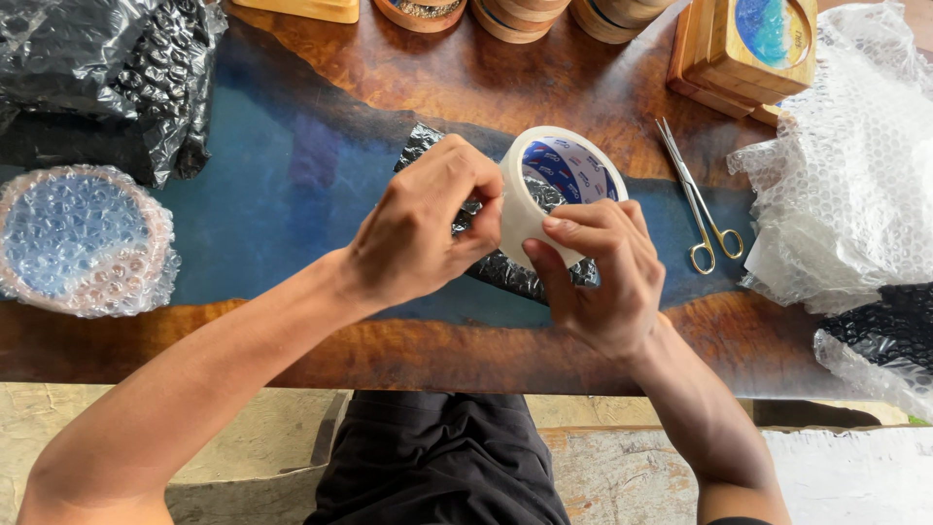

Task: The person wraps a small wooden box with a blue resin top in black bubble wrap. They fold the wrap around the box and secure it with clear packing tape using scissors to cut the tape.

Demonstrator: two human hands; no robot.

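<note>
The tape roll sits just right of the frame's centre, held up over a black bubble-wrapped parcel that lies on the table. The right hand grasps the roll from below, thumb on its outer face and fingers curled round the near rim. The left hand is pinched at the roll's left edge, fingertips pressed together as if picking at the tape's loose end; whether the end is already lifted cannot be told. The step in hand looks like freeing a strip of tape. Judged from this, the next move calls for a firm nail-grip on the thin film, and a steady hold so the roll does not spin.

The roll is a wide white ring with a printed blue-and-white cardboard core. The parcel's wrap is glossy, dimpled and dark. The table is varnished brown wood with a smooth blue resin band through the middle. Steel scissors with gold handles lie to the right of the roll. At far right is a crumpled heap of clear bubble wrap; at left a round disc in clear wrap; at upper left more black wrap. Round wooden pieces line the top edge, and wooden blocks with a blue inlay sit at upper right.
</note>
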